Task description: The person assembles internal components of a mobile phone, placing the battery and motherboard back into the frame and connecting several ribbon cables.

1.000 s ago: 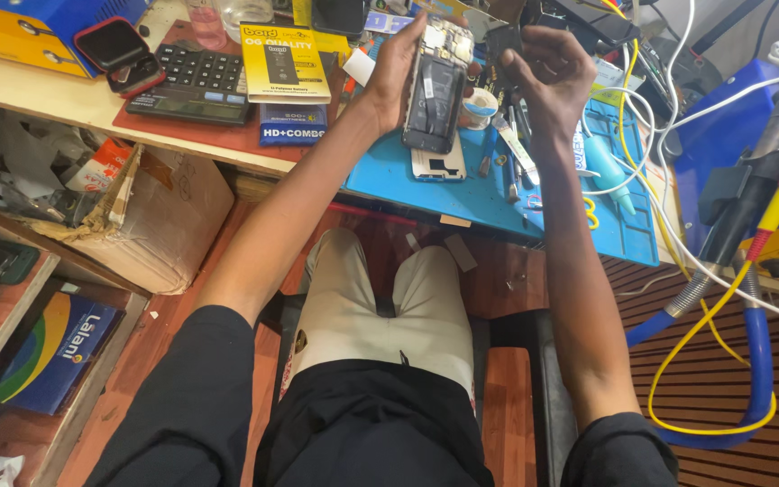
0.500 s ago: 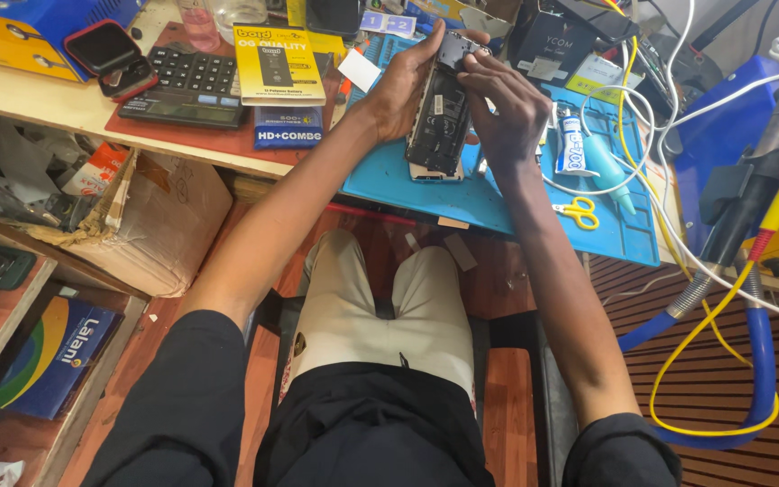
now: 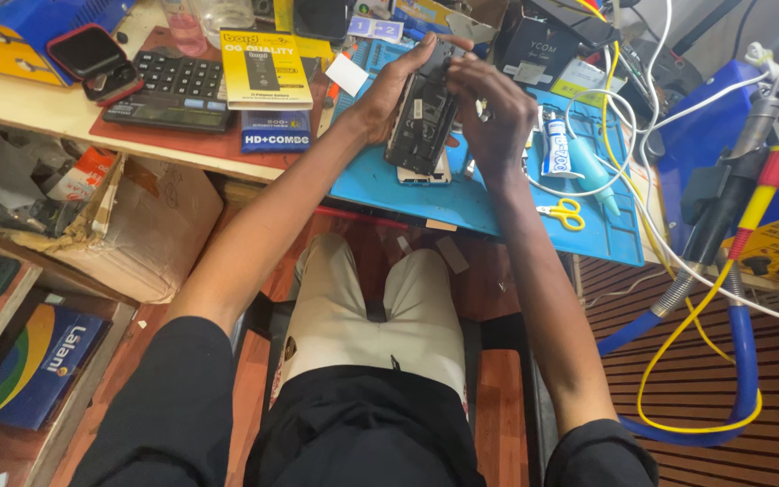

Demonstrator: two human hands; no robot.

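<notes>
Black and stripped of its back cover, the opened smartphone stands tilted over the blue repair mat, its lower end near a white part lying on that mat and its upper end raised toward the far side of the tabletop. We see its long axis running away from us, leaning slightly right at the top. Our left hand wraps the phone's left edge, fingers curled over the top corner, a firm closed grip on the body. Our right hand presses against the right edge, fingertips bent onto the exposed inner face; whether it pinches a small tool or part we cannot tell. The phone thus lies between the two grips, touching both, with neither hand clearly nearer.

Just right of the right hand stands a small white glue tube, and nearer us on the mat lie yellow-handled scissors. To the left, off the mat, rest a black calculator and a yellow retail box. White and yellow cables loop across the mat's right side.
</notes>
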